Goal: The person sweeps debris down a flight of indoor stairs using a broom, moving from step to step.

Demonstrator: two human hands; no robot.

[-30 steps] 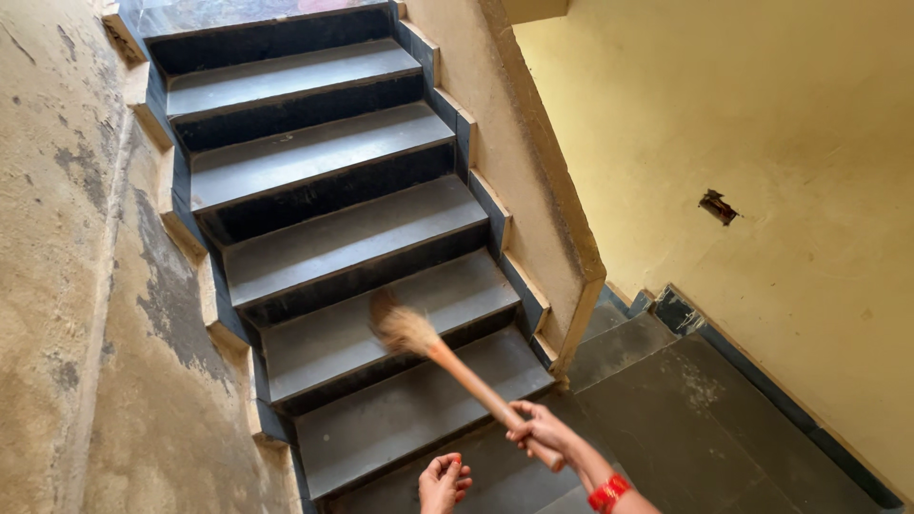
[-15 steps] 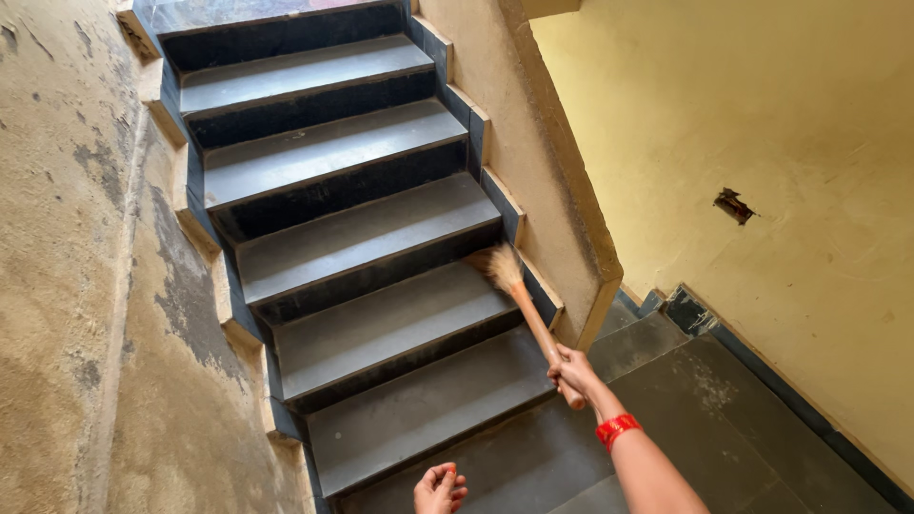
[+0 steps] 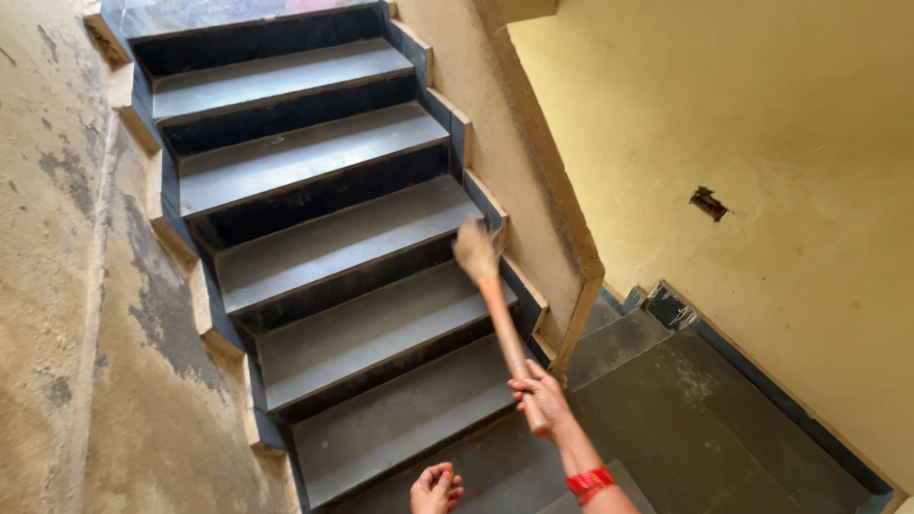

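right hand (image 3: pixel 536 392) grips one broom (image 3: pixel 495 314) over six dark steps (image 3: pixel 362 324); left hand (image 3: pixel 433 488) curled, empty.

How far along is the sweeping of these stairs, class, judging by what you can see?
Done: nothing is certain. The upper steps look dark and smooth, but dust is too fine to judge.
In hand: the right hand grips the broom, its bristles at the right end of a middle step. The left hand holds nothing.
Left: the lowest steps and the landing look grey and dull.
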